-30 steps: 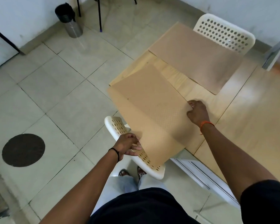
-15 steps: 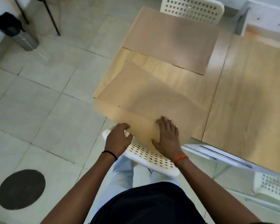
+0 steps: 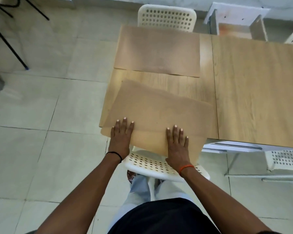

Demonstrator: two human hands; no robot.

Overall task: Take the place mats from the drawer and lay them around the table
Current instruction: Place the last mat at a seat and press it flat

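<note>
Both of my hands are now lying flat on the near place mat (image 3: 159, 107), where half a second ago my left hand (image 3: 121, 138) was curled at its edge, over the white chair (image 3: 152, 164) below; the whole view is also squarer to the tabletop (image 3: 257, 92) than it was. I am pressing the left hand, fingers straight and spread, on the mat's lower-left corner, and the right hand (image 3: 177, 146), equally flat, on its lower-right part, so that the thin sheet is lying down smoothly instead of curling. That mat is sitting at the centre of the frame, skewed to the tabletop's edge and overhanging it toward me above the chair's perforated back, which is why I am holding it at both near corners: from there I judge I can slide it forward and turn it square. The far place mat (image 3: 157, 53) is already resting flat at the upper centre, in front of the far white chair (image 3: 167, 17), apart from the near one with bare wood between.
</note>
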